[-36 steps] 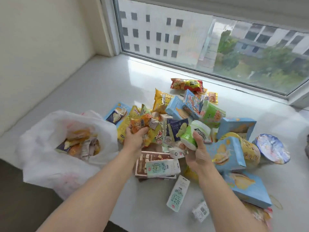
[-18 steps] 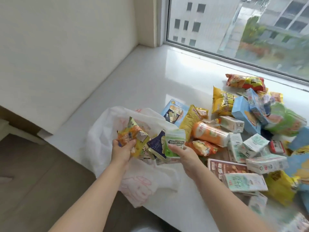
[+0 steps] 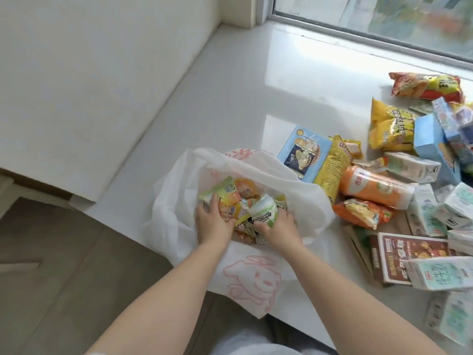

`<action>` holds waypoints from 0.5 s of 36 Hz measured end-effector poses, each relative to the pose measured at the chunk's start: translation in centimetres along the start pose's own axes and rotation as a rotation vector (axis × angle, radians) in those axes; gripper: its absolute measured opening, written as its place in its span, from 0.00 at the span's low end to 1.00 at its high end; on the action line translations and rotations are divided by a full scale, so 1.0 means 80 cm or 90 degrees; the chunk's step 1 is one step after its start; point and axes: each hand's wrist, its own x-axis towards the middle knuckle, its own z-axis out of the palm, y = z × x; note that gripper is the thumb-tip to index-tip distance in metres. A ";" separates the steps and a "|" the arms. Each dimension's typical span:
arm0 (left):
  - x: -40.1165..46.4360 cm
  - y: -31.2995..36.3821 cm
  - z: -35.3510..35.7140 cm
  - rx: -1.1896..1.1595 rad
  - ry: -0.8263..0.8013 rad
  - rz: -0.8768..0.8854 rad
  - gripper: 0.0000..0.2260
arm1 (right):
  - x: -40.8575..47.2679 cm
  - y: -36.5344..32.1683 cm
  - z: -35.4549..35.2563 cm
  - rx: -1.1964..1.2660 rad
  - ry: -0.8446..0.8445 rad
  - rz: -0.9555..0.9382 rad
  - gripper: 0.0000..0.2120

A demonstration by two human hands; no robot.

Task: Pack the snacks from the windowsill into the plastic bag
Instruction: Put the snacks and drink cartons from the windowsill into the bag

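Observation:
A white plastic bag (image 3: 258, 275) with a pink cartoon print lies open at the near edge of the white windowsill (image 3: 230, 103). Both my hands are inside its mouth. My left hand (image 3: 213, 221) grips a bunch of small orange and green snack packets (image 3: 225, 196). My right hand (image 3: 280, 228) is closed on a green and white gum tub (image 3: 263, 212). More small packets lie in the bag under my hands. To the right of the bag, a pile of snacks covers the sill, among them an orange tube pack (image 3: 376, 187) and a yellow chip bag (image 3: 390, 128).
A blue flat box (image 3: 304, 152), several milk cartons (image 3: 412, 166) and a red-brown box (image 3: 409, 260) lie in the pile on the right. The window (image 3: 384, 19) runs along the back. A white wall (image 3: 89, 73) bounds the left. The brown floor (image 3: 51, 265) is below the sill's edge.
Both hands carried their snacks left from the pile, over the bag, and have gone down into its mouth. My view swung left with them.

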 end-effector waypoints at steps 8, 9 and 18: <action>-0.006 0.028 0.006 0.155 -0.057 0.006 0.42 | -0.004 -0.006 -0.007 -0.119 0.005 0.000 0.33; -0.009 0.035 0.004 0.171 -0.034 0.022 0.42 | -0.006 -0.002 -0.014 -0.142 0.015 -0.005 0.31; -0.059 0.124 0.009 0.108 0.085 0.263 0.32 | -0.030 0.054 -0.086 -0.036 0.159 -0.100 0.15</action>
